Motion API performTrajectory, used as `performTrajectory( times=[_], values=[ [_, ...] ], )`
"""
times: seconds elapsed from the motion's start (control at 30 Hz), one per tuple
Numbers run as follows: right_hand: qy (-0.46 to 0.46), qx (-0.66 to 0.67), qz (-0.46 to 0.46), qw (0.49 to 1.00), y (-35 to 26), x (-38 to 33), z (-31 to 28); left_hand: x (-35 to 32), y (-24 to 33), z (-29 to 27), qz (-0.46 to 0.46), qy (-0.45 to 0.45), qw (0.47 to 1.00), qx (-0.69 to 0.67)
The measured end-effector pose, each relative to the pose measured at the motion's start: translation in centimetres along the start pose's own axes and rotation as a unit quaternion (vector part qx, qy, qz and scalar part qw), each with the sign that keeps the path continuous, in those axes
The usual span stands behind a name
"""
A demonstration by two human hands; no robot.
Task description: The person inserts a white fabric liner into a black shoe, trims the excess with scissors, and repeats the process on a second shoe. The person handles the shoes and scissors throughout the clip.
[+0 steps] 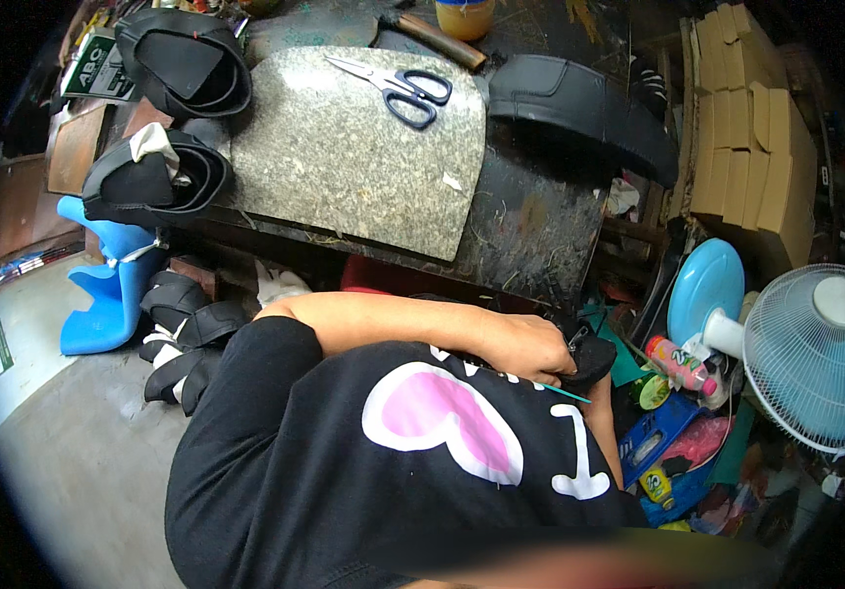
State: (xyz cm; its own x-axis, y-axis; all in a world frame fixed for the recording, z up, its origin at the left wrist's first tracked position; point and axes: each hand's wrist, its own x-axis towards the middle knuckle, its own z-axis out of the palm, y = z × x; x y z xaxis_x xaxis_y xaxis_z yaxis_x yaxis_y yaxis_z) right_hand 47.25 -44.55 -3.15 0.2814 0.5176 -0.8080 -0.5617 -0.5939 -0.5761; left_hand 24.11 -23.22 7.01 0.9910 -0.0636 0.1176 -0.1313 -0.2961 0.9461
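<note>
My left arm reaches across my black shirt, and my left hand [535, 348] is closed at the right of my body. Its curled fingers press against a rounded black piece [594, 361], possibly a shoe part; the exact kind is unclear. Just below that hand, a thin teal rod [568, 394] sticks out; I cannot tell whether the fingers hold it. My right forearm [602, 432] rises toward the same black piece, with the right hand hidden there. On the bench, scissors [398, 90] with dark blue handles lie partly open on a speckled stone slab [344, 167], away from both hands.
Black shoe uppers [187, 69] stand left of the slab; black strapped footwear [182, 334] lies below, beside a blue plastic object [113, 285]. A hammer [442, 39] rests behind. At right are a black curved block [579, 103], cardboard boxes [751, 147], a fan [805, 344] and clutter.
</note>
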Motion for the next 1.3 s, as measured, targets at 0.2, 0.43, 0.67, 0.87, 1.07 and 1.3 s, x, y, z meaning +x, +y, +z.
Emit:
performTrajectory(
  times=[0.2,0.43,0.67,0.87,1.07,1.3],
  values=[
    [0.016,0.036,0.026,0.999,5.1,-1.0,-3.3,-0.8,-1.4,3.4,0.029,-0.045,0.999,-0.003],
    [0.122,-0.057,0.014,0.991,8.5,0.5,-4.1,-3.8,-3.6,5.9,0.000,-0.018,1.000,0.010],
    [0.039,-0.206,-0.012,0.978,8.7,4.5,-3.8,-7.2,-8.2,6.8,-0.106,0.024,0.989,0.100],
    [0.090,-0.303,-0.068,0.946,10.5,7.4,-5.6,-10.0,-12.0,8.9,-0.228,0.066,0.963,0.129],
    [0.067,-0.341,-0.007,0.938,11.1,9.9,-6.9,-10.9,-12.9,11.1,-0.340,0.134,0.924,0.110],
    [0.121,-0.401,-0.119,0.900,9.1,11.3,-5.5,-12.3,-11.8,11.2,-0.347,0.185,0.903,0.171]
  ],
)
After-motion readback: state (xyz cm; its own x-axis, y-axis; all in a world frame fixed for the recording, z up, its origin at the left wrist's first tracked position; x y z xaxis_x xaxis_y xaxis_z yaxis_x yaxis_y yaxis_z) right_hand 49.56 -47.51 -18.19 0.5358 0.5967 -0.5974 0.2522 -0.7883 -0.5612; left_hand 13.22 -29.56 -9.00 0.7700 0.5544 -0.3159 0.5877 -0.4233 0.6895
